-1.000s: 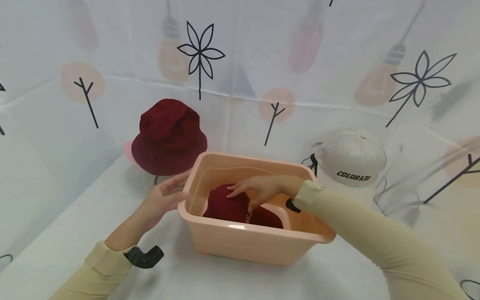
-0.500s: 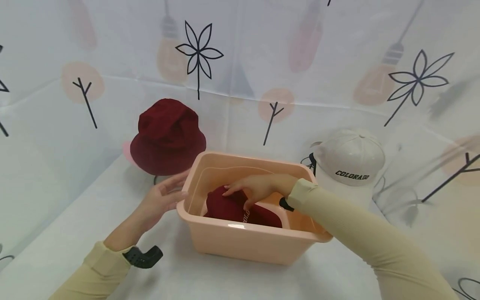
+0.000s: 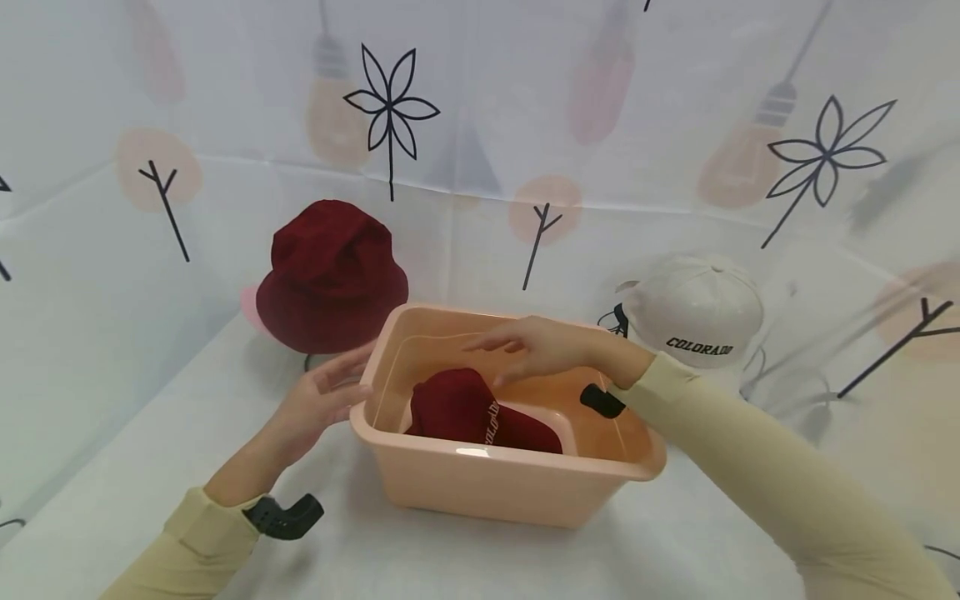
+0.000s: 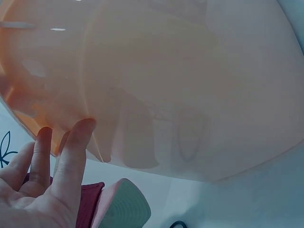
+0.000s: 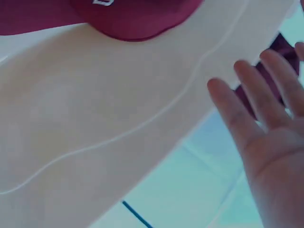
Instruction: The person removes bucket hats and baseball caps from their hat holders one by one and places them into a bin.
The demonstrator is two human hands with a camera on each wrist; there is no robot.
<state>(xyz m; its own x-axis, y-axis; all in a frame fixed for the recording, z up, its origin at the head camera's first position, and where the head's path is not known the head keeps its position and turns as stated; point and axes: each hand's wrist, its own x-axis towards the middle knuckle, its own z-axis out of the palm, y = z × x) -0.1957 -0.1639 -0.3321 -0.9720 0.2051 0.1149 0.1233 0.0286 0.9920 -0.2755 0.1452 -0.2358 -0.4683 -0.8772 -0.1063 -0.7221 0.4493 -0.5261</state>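
A dark red baseball cap [image 3: 450, 406] with COLORADO lettering lies in the peach plastic tub [image 3: 495, 487], its brim pointing right. Over the tub, above the cap, my right hand [image 3: 551, 346] has its fingers extended and holds nothing. The right wrist view shows that hand's spread fingers [image 5: 256, 95] apart from the cap [image 5: 142, 16]. My left hand [image 3: 318, 404] is at the tub's left end, straight fingers against its outer wall. In the left wrist view the fingertips of the left hand [image 4: 52, 180] touch the tub wall [image 4: 166, 85].
Behind the tub at left, a dark red bucket hat [image 3: 333, 279] sits over something pink [image 3: 251, 308]. A white COLORADO cap [image 3: 697, 308] stands at the back right. A patterned white cloth [image 3: 465, 108] hangs behind the white table surface [image 3: 360, 550].
My right hand has let go of the red cap and risen up and right from it, fingers straightening. The cap stays in the tub. My left hand keeps its place.
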